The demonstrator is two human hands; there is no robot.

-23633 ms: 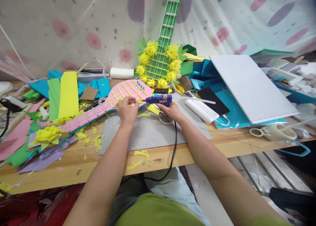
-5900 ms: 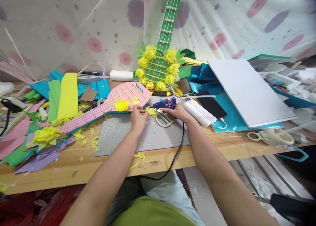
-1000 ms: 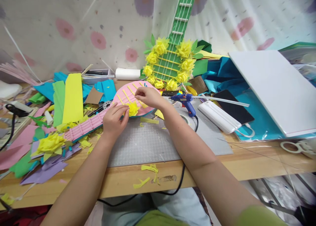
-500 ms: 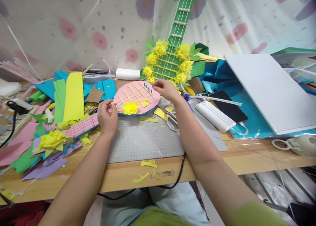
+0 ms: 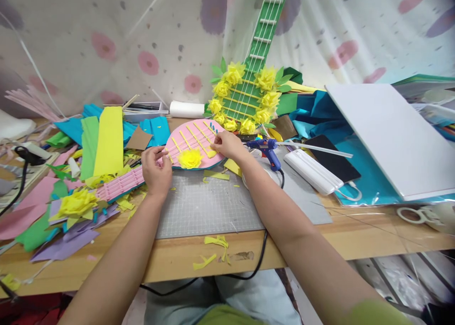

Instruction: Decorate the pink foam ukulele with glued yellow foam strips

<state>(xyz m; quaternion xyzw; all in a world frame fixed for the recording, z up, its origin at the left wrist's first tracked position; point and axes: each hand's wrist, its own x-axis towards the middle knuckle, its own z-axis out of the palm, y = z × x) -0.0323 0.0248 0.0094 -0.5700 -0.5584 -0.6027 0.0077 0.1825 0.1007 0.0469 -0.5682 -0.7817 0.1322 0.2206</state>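
A pink paper guitar point(image 5: 192, 129) with a blue edge lies across the cutting mat point(image 5: 209, 206), its neck toward the left. Yellow strips, small blue pegs and a yellow paper flower point(image 5: 190, 158) decorate its body. Where neck and body meet, my left hand point(image 5: 157, 169) is closed round the guitar. My right hand point(image 5: 227, 146) is over the right side of the body, fingertips pinched at a small yellow paper piece point(image 5: 212, 153) there. Its exact grip is partly hidden by the fingers.
A blue hot glue gun point(image 5: 266, 149) lies right of my right hand, beside a white power bank point(image 5: 313, 171). Behind stands a green guitar point(image 5: 254, 69) with yellow flowers. Coloured paper scraps point(image 5: 64, 244) crowd the left; a white board point(image 5: 394, 135) leans at right.
My right hand has moved down and left from the body's upper right edge to the yellow paper piece. The glue gun now shows more fully. My left hand stays on the guitar.
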